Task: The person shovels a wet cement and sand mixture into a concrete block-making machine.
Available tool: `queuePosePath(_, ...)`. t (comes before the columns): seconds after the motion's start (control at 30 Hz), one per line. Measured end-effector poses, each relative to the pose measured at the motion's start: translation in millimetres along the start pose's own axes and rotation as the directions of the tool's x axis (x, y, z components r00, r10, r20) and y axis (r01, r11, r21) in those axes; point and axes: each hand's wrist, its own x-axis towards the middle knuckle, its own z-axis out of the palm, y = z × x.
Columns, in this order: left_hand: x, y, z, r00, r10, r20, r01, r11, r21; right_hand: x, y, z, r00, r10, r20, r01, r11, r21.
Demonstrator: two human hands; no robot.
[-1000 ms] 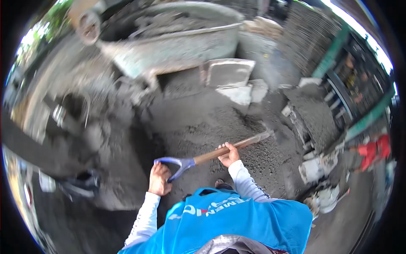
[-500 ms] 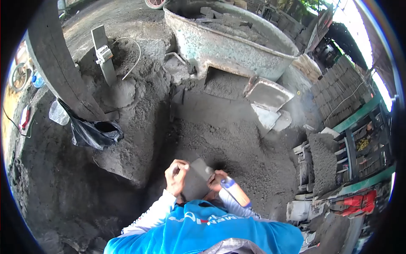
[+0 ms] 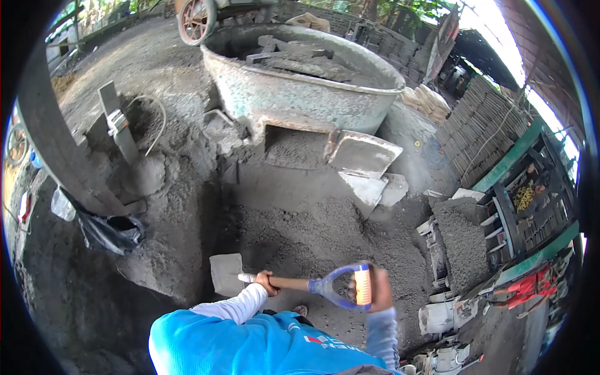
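Note:
A shovel [image 3: 292, 284] with a wooden shaft lies across the front of my body, its flat square blade [image 3: 225, 275] at the left. Wrapped round the shaft near the blade is my left hand [image 3: 267, 284]. My right hand [image 3: 379, 289] grips the orange bar of the blue D-shaped handle [image 3: 342, 286] and is slightly blurred. Beyond the shovel spreads a heap of loose grey material [image 3: 319, 231].
A large round metal tub [image 3: 306, 103] with an opening at its base stands ahead. Metal plates [image 3: 365, 154] lean beside it. A wooden post [image 3: 56, 137] rises at left. At right are a green-framed machine [image 3: 531, 194] and a person in red [image 3: 530, 287].
The shovel has swung so its blade points left and its handle right. My right hand has moved right onto the handle, my left hand is on the shaft, and the view has shifted.

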Motion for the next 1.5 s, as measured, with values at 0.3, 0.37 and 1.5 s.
queuePosePath(0.3, 100.2, -68.6, 45.1, 0.954, 0.032, -0.299, 0.012, 0.99, 0.143, -70.2, -77.7, -92.4, 0.927, -0.22, -0.305, -0.083, 0.672, -0.736)
queuePosePath(0.37, 124.4, -75.8, 53.6, 0.937, 0.032, -0.349, 0.029, 0.985, 0.17, -87.5, -74.1, -144.0, 0.865, -0.255, -0.432, -0.096, 0.761, -0.642)
queuePosePath(1.5, 94.8, 218.7, 450.8, 0.979, 0.175, 0.101, -0.196, 0.703, 0.683, 225.0, 156.1, -19.2, 0.668, 0.037, -0.743, 0.366, 0.854, 0.371)
